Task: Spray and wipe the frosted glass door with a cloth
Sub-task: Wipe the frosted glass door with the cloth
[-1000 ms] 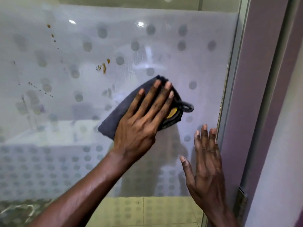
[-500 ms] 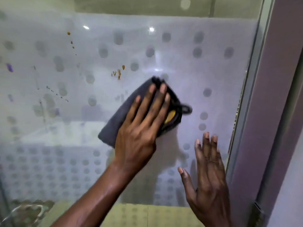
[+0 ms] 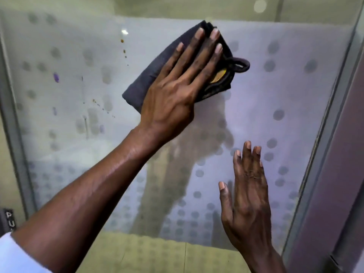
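The frosted glass door (image 3: pixel 285 91) with a pattern of grey dots fills the view. My left hand (image 3: pixel 177 89) presses a folded dark grey cloth (image 3: pixel 145 79) flat against the upper middle of the glass; the cloth has a hanging loop and a yellow patch at its right end. My right hand (image 3: pixel 248 196) lies flat on the glass lower right, fingers spread and holding nothing. Brown and purple specks (image 3: pixel 123 46) mark the glass left of the cloth. No spray bottle is in view.
A metal door frame (image 3: pixel 323 134) runs down the right side, with a purple-grey wall (image 3: pixel 346 154) beyond it. Another frame edge (image 3: pixel 11 119) stands at the left. A clear strip of glass at the bottom shows yellowish floor tiles (image 3: pixel 157 255).
My left hand has slid the cloth upward on the glass, to near the top of the frosted band. My right hand has stayed flat on the glass at lower right.
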`<state>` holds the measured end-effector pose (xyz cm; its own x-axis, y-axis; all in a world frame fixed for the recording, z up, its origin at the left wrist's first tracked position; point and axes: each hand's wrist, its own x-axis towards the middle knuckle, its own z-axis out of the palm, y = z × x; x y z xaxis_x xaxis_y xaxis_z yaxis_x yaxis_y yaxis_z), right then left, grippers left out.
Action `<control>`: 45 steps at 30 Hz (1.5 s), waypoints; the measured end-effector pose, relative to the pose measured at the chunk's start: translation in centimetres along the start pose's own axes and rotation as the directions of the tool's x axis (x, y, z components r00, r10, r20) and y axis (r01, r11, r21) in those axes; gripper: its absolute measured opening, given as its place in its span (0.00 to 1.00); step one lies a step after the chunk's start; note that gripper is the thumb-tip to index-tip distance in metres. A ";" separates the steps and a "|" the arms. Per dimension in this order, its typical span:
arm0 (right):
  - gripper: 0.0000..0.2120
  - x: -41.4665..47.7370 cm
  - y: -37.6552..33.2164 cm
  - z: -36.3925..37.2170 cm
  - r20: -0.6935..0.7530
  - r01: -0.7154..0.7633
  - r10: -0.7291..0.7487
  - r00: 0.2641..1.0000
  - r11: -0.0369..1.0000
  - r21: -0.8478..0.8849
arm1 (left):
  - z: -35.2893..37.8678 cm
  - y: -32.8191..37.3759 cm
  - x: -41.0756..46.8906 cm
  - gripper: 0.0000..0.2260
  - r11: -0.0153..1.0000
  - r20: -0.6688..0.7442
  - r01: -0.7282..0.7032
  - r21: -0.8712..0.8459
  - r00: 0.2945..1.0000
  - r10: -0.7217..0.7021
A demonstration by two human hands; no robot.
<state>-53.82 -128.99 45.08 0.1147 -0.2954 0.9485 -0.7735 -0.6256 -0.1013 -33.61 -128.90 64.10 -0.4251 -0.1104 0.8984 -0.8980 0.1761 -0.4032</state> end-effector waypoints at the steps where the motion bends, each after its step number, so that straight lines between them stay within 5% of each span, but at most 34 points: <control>1: 0.34 0.1 0.0 0.0 -0.002 -0.013 0.013 1.000 1.000 -0.004 | 0.3 0.8 -1.3 0.37 1.000 -0.003 -0.003 -0.012 1.000 0.003; 9: 0.36 -2.0 0.9 0.0 0.039 -0.035 0.035 0.999 0.999 -0.021 | 2.4 9.9 -16.7 0.27 0.994 0.160 -0.015 -0.106 0.987 0.032; 16: 0.33 -0.7 -0.1 -0.3 0.028 0.002 -0.001 1.000 0.999 -0.053 | 0.9 3.9 -8.1 0.28 0.997 0.025 -0.033 -0.062 0.999 0.035; 20: 0.33 -0.3 -1.3 0.3 0.020 0.025 -0.024 0.999 0.999 -0.020 | 0.0 -0.4 -2.6 0.38 0.997 -0.030 0.052 -0.055 0.998 -0.054; 31: 0.33 -1.9 -2.1 2.0 0.032 0.026 -0.025 0.999 0.999 -0.036 | 0.5 3.7 -15.9 0.32 0.998 0.112 0.068 0.004 0.991 -0.068; 35: 0.32 -1.2 -3.0 2.4 0.015 0.055 -0.054 0.998 0.998 -0.032 | -0.6 -0.2 -11.5 0.28 0.999 0.014 0.032 0.033 0.999 -0.032; 38: 0.32 -0.8 -4.0 2.9 -0.002 0.055 -0.055 0.998 0.998 -0.008 | -1.4 -4.6 -5.9 0.34 0.996 -0.071 0.082 0.027 0.994 -0.080; 45: 0.33 -1.2 -5.2 3.7 -0.027 0.036 -0.035 0.999 0.999 0.029 | -1.8 -6.5 -4.1 0.36 0.995 -0.066 0.094 -0.024 0.993 -0.096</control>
<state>-47.63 -128.07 43.33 0.1251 -0.2540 0.9591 -0.7506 -0.6564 -0.0759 -25.79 -127.80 63.40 -0.3286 -0.0622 0.9424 -0.9311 0.1886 -0.3122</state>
